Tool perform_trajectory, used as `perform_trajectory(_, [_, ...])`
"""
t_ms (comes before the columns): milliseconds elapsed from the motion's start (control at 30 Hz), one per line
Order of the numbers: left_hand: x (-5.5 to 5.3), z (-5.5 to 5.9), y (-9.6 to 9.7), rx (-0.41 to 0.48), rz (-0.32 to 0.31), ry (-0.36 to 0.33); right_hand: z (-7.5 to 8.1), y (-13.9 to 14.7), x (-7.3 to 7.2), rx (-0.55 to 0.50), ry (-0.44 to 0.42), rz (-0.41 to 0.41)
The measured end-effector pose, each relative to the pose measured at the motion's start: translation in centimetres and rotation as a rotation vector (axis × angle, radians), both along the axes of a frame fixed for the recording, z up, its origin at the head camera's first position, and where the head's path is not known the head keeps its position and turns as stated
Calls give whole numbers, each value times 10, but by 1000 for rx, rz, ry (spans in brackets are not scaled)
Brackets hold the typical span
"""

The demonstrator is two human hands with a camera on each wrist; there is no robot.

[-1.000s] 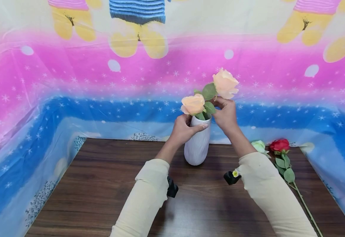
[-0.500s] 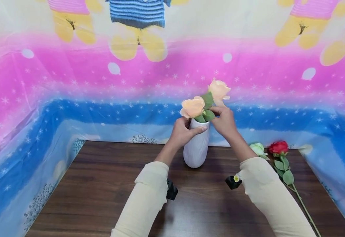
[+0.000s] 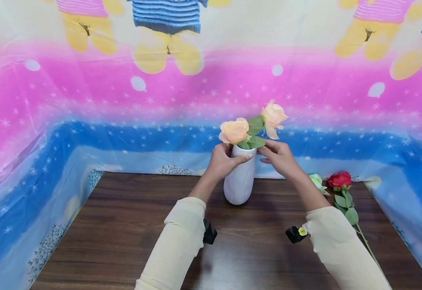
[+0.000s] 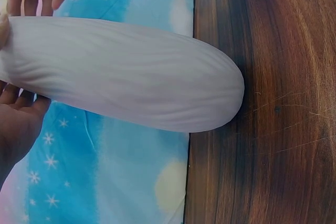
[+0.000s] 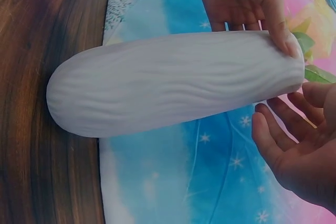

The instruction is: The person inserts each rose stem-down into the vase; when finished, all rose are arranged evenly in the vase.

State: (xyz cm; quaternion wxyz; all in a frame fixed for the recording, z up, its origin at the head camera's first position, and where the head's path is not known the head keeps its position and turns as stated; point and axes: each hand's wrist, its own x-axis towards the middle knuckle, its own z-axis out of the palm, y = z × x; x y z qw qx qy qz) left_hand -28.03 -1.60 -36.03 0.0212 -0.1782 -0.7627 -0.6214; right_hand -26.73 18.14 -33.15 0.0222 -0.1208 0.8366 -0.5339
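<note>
A white ribbed vase [image 3: 238,179] stands on the table, and two peach roses are in its mouth. One peach rose [image 3: 234,131] leans left; the other peach rose [image 3: 274,117] rises to the right, with green leaves [image 3: 255,141] between them. My left hand [image 3: 221,162] grips the vase just below the rim, thumb across the front and fingers behind. Beside the rim on the right is my right hand [image 3: 280,158]. In the right wrist view the right hand [image 5: 304,145] has loosely bent fingers close to the vase [image 5: 173,82], holding nothing. The stems are hidden inside the vase.
To the right on the brown wooden table [image 3: 135,225] lie a red rose [image 3: 339,179] with a long stem and a pale green rose [image 3: 317,183], partly behind the right forearm. A printed cloth [image 3: 182,100] hangs behind the table and along its sides.
My right hand has lowered the right-hand peach rose deeper into the vase, then let it go and moved slightly right beside the rim. The left hand keeps its grip.
</note>
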Motion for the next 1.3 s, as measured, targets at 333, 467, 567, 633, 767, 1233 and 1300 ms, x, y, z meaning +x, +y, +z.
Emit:
perform_trajectory(333, [0, 0, 0, -5, 6, -17, -12, 14, 9, -3, 30, 19])
perform_trajectory(467, [-1, 1, 1, -3, 10, -33, -20, 26, 15, -50, 24, 15])
perform_trajectory(567, [-3, 1, 2, 2, 19, -45, -28, 37, 19, -96, 8, -4])
perform_trajectory(633, [-3, 1, 2, 7, 24, -51, -35, 44, 23, -127, -3, -21])
perform_trajectory(767, [-3, 2, 1, 5, 26, -53, -52, 62, 30, -178, -24, -57])
perform_trajectory(1233, [-1, 0, 2, -8, 6, -37, -108, 144, 61, -126, -3, -105])
perform_trajectory(1300, [-3, 1, 1, -4, 17, -25, -112, 154, 61, -106, -12, -124])
